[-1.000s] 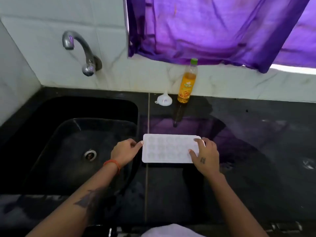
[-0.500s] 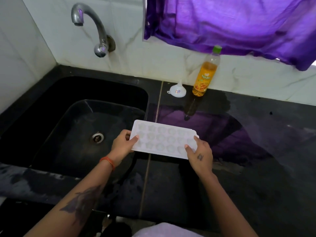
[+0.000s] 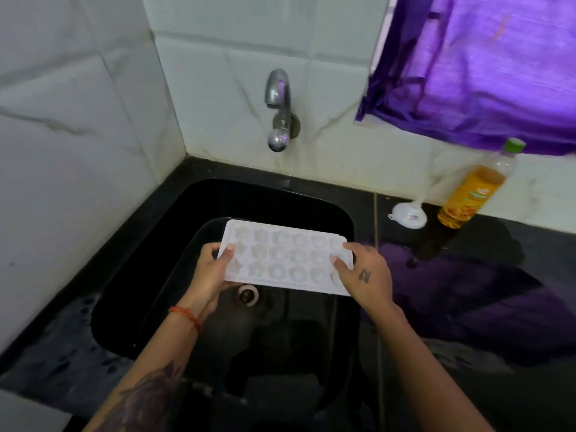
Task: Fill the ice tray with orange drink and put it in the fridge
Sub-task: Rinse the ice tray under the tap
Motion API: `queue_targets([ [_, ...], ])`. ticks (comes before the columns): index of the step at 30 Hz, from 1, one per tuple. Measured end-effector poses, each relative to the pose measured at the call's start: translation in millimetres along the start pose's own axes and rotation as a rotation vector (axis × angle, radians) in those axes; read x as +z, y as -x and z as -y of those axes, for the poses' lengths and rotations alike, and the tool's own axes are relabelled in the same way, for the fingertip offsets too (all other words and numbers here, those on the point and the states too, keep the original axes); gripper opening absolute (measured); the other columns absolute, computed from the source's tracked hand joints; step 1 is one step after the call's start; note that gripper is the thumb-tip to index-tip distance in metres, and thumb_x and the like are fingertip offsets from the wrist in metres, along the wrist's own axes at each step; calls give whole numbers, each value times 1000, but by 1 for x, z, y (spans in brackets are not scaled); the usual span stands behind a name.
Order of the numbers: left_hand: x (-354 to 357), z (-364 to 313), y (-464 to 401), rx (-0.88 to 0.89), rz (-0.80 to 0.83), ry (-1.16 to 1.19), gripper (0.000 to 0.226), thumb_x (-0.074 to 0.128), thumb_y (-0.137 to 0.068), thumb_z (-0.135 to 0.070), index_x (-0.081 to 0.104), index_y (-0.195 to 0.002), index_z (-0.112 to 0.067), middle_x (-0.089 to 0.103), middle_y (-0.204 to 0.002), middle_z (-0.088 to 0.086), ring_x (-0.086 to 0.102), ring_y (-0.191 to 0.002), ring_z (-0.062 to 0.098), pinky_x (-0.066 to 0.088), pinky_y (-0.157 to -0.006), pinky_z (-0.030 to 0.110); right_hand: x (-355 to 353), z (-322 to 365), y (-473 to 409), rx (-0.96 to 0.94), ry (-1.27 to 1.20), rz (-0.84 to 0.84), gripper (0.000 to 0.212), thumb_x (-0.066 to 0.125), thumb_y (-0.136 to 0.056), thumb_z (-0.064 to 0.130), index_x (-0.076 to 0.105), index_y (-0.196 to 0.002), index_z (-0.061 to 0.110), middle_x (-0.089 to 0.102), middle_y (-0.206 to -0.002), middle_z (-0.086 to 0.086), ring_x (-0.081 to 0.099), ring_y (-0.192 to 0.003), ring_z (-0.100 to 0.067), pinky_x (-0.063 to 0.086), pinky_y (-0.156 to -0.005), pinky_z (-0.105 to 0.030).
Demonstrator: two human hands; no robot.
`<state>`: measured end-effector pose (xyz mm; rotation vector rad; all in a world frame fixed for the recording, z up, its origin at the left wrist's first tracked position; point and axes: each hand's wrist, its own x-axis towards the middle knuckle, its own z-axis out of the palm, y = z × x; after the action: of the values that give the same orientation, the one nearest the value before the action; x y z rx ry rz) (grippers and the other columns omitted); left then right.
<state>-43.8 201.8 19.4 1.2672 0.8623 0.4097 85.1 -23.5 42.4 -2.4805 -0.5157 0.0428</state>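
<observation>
Ice tray: the white ice tray (image 3: 285, 258) is held level over the black sink (image 3: 149, 275), cavities up and apparently dry, with the drain (image 3: 247, 295) showing just below its near edge; my guess is that it sits here to be rinsed or shaken out, or so spills fall in the basin
Left grip: the left hand (image 3: 209, 272) holds the tray's left end, thumb curled on top, fingers wrapped beneath, which steadies that short edge
Right grip: the right hand (image 3: 363, 274) pinches the right end, fingers on top across the last cavities, thumb hidden under the tray
Two-hand hold: one hand at each end keeps a long, shallow tray flat, useful once liquid goes in
Tap: the tap (image 3: 279, 110) juts from the tiled wall above the basin, behind the tray; no water runs from it
Orange drink: the bottle (image 3: 475, 188) stands capped on the dark tabletop (image 3: 467, 307) against the wall, well right of the tray
Funnel: a small white funnel (image 3: 407, 213) rests mouth down just left of the bottle, probably kept ready for pouring
Curtain: a purple curtain (image 3: 483, 63) hangs above the bottle
Progress: filling not yet begun; the fridge is out of view
</observation>
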Motion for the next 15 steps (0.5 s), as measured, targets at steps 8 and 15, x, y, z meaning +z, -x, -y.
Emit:
queue_targets([
  [8, -36, -10, -39, -21, -37, -7, 25, 50, -97, -25, 44, -115, -8, 60, -105, 9, 63, -85, 19, 53, -49, 26, 32, 122, -127, -218, 40, 49, 68, 58, -86, 44, 28, -141, 18, 51, -121, -19, 53, -109, -36, 43, -86, -37],
  [15, -50, -12, -56, -35, -21, 7, 23, 51, -96, -27, 48, -112, -11, 62, -111, 11, 64, -92, 23, 52, -56, 30, 53, 162, -218, -248, 141, 136, 72, 55, -90, 38, 12, -147, 27, 47, -128, -26, 51, -112, -40, 42, -91, -39],
])
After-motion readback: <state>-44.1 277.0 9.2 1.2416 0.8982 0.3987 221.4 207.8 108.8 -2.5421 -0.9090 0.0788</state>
